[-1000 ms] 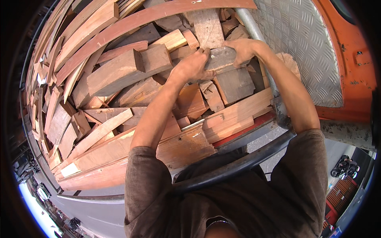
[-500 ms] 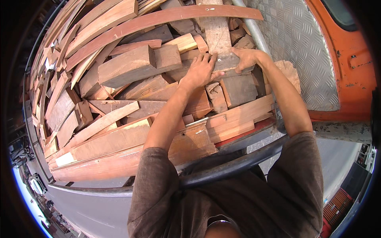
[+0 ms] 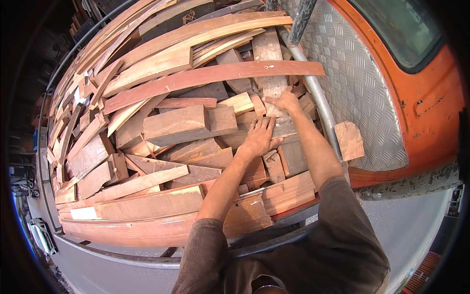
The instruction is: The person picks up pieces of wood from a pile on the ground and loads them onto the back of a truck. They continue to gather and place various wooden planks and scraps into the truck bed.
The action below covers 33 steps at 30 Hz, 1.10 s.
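Observation:
My left hand [image 3: 258, 139] lies open with fingers spread on a weathered grey wooden block [image 3: 286, 126] in a heap of scrap lumber. Just beyond it, my right hand [image 3: 285, 102] rests on the near end of a pale, worn plank [image 3: 270, 66]. Its visible fingers stretch left across the plank; some are hidden. A long reddish board [image 3: 215, 79] crosses over that plank. Left of my left hand sits a thick brown block [image 3: 176, 125]. Short offcuts, one a split-ended block [image 3: 274, 166], lie below my hands.
A grey metal rail [image 3: 320, 105] runs along the heap's right side, beside a diamond-plate panel [image 3: 342, 63] and an orange vehicle cab [image 3: 431, 108]. A loose wood chunk [image 3: 349, 140] sits by the rail. A dark tube [image 3: 274, 245] crosses before my body.
My right hand has moved from the grey block's right end onto the pale plank. My left hand stays on the block. The view has shifted, showing more of the heap's far side.

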Each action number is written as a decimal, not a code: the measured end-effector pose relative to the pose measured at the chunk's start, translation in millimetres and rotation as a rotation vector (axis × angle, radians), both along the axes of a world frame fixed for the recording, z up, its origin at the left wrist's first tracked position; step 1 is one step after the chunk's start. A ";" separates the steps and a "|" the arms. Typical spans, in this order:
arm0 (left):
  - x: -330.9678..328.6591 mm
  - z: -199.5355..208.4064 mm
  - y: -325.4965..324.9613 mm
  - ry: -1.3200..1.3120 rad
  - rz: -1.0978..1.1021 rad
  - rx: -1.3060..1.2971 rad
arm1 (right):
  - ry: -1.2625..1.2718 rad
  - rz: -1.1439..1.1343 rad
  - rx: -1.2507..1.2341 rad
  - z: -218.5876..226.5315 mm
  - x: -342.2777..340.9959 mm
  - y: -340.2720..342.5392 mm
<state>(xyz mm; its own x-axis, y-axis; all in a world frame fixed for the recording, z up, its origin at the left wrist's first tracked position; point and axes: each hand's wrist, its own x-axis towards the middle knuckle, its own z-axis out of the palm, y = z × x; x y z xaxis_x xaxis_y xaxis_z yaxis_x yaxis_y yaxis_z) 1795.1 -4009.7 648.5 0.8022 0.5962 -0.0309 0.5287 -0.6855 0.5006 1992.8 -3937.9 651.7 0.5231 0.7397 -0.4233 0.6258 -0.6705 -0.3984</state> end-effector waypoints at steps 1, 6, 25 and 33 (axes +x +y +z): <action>0.3 2.1 -0.2 0.007 0.002 0.005 | 0.033 -0.051 0.001 1.6 -7.0 -0.5; -4.5 4.3 0.3 0.044 0.004 -0.028 | -0.156 0.036 0.047 21.4 -35.5 -11.4; -4.6 -1.7 -4.5 0.026 -0.016 0.023 | -0.271 0.137 0.158 70.4 2.2 -13.4; -13.9 5.4 -5.9 0.012 0.030 0.001 | -0.284 0.142 0.078 31.5 -22.7 -4.6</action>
<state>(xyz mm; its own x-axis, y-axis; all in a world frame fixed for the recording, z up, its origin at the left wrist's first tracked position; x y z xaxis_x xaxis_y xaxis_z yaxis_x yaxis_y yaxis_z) 1781.2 -4015.6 654.0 0.7836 0.6200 -0.0394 0.5548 -0.6700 0.4932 1970.1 -3942.6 683.2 0.5018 0.8379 -0.2145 0.8043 -0.5433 -0.2408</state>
